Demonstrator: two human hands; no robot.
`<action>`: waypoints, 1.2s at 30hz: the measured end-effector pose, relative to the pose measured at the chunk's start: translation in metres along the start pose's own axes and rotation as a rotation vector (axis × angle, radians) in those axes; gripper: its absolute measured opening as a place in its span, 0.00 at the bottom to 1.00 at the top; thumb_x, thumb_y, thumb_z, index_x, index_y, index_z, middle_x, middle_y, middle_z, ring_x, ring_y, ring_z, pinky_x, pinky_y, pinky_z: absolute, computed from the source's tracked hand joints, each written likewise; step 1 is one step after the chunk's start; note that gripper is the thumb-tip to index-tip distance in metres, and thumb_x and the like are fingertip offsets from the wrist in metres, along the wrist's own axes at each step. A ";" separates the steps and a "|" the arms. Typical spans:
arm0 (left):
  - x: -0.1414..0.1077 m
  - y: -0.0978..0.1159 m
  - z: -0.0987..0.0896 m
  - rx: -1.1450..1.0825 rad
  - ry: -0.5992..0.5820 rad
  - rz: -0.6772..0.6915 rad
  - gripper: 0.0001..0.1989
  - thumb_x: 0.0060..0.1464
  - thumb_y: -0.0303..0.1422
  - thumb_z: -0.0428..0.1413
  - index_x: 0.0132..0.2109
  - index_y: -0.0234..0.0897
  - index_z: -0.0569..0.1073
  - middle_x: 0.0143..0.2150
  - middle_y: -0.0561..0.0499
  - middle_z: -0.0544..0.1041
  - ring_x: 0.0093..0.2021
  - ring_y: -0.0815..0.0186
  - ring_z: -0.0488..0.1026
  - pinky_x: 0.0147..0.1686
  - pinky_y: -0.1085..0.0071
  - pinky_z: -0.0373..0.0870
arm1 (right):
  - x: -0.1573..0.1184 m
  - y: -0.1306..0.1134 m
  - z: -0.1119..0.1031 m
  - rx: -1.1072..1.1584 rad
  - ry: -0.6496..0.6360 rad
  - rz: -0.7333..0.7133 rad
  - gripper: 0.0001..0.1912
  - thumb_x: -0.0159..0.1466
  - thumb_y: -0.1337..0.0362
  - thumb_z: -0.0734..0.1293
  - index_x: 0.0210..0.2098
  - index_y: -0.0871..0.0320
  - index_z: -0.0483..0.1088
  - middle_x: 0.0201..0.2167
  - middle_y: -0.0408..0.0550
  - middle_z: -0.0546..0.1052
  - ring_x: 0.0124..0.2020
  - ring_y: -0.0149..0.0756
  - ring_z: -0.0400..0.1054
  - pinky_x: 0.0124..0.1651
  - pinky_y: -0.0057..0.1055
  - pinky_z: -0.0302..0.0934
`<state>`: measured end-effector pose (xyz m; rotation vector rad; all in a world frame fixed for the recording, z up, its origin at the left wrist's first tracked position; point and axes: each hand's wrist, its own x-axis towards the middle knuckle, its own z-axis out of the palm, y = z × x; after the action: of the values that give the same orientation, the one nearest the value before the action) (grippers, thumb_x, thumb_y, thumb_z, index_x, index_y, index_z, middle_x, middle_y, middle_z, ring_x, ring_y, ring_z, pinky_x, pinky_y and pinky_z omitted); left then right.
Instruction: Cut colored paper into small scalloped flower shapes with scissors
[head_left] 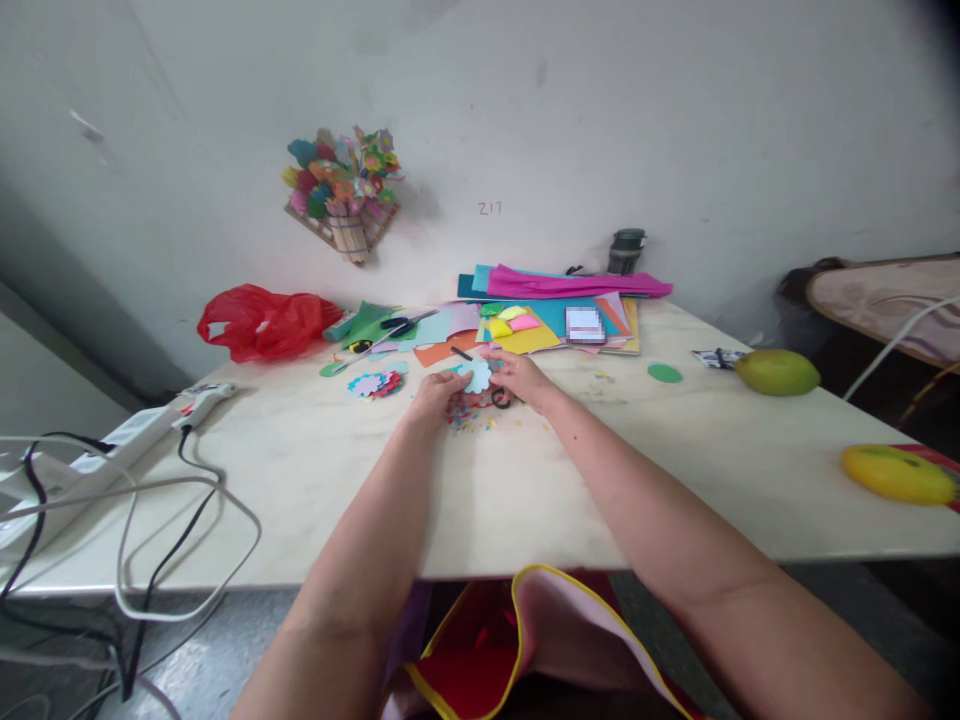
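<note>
Paper flower (480, 376), pale blue, sits between your hands above the table (517, 500). Your left hand (436, 393) pinches its left edge; your right hand (521, 380) curls at its right, though whether it grips I cannot tell. Its rim looks largely scalloped. Scraps (480, 424) lie beneath, seemingly finished cutouts (377, 383) leftward, and apparently uncut coloured sheets (546, 325) beyond.

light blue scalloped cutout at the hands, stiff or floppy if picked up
The light blue scalloped cutout is probably light, since it looks thin and flat. It may be fairly stiff, showing no obvious sag at the left hand. Its lobed edge could crease if pinched hard.
</note>
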<state>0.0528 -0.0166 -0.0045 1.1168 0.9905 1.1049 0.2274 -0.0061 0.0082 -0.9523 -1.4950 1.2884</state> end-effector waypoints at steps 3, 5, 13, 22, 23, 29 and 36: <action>0.000 -0.001 0.000 0.030 -0.032 -0.016 0.15 0.43 0.39 0.65 0.30 0.31 0.71 0.22 0.45 0.77 0.23 0.62 0.77 0.23 0.74 0.69 | 0.001 0.001 0.003 -0.055 0.018 -0.079 0.23 0.51 0.76 0.65 0.47 0.59 0.74 0.23 0.40 0.76 0.20 0.26 0.66 0.22 0.20 0.61; 0.000 -0.001 0.001 0.046 -0.034 -0.017 0.16 0.44 0.41 0.65 0.31 0.31 0.72 0.22 0.44 0.77 0.24 0.61 0.77 0.23 0.74 0.69 | 0.003 0.003 0.004 -0.100 0.051 -0.110 0.17 0.50 0.78 0.64 0.36 0.59 0.77 0.23 0.41 0.76 0.22 0.27 0.68 0.26 0.23 0.64; -0.001 0.006 0.002 -0.069 -0.026 -0.050 0.14 0.50 0.41 0.55 0.28 0.33 0.68 0.26 0.38 0.79 0.29 0.56 0.79 0.32 0.64 0.74 | 0.007 0.005 0.004 -0.164 0.179 -0.126 0.05 0.49 0.73 0.68 0.26 0.58 0.75 0.18 0.40 0.73 0.21 0.30 0.68 0.27 0.26 0.64; -0.001 0.001 0.002 -0.008 -0.040 -0.005 0.09 0.39 0.29 0.62 0.30 0.32 0.71 0.26 0.44 0.79 0.26 0.61 0.78 0.28 0.71 0.72 | 0.008 0.011 0.007 -0.195 0.171 -0.108 0.04 0.53 0.69 0.68 0.29 0.58 0.74 0.17 0.39 0.72 0.18 0.30 0.67 0.23 0.25 0.61; -0.001 0.001 0.003 0.004 -0.018 -0.011 0.09 0.39 0.28 0.63 0.29 0.32 0.70 0.25 0.45 0.78 0.25 0.63 0.78 0.27 0.73 0.72 | 0.009 0.012 0.007 -0.196 0.170 -0.110 0.04 0.53 0.68 0.68 0.29 0.58 0.74 0.17 0.40 0.72 0.19 0.31 0.67 0.23 0.25 0.61; -0.003 0.002 0.006 -0.049 -0.001 -0.010 0.09 0.42 0.26 0.64 0.27 0.31 0.68 0.24 0.45 0.78 0.25 0.64 0.78 0.28 0.74 0.72 | 0.016 0.012 -0.006 -0.110 0.433 -0.164 0.08 0.50 0.61 0.70 0.27 0.59 0.71 0.22 0.43 0.73 0.27 0.34 0.69 0.24 0.25 0.61; -0.001 0.000 0.003 -0.044 -0.029 0.003 0.11 0.42 0.26 0.65 0.29 0.31 0.68 0.25 0.44 0.79 0.27 0.64 0.78 0.31 0.74 0.74 | 0.013 0.006 -0.014 0.095 0.418 -0.067 0.08 0.50 0.62 0.69 0.26 0.60 0.69 0.22 0.42 0.72 0.25 0.32 0.70 0.18 0.22 0.56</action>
<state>0.0550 -0.0183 -0.0038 1.0959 0.9385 1.1050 0.2368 0.0112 0.0050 -1.0260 -1.1220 1.0257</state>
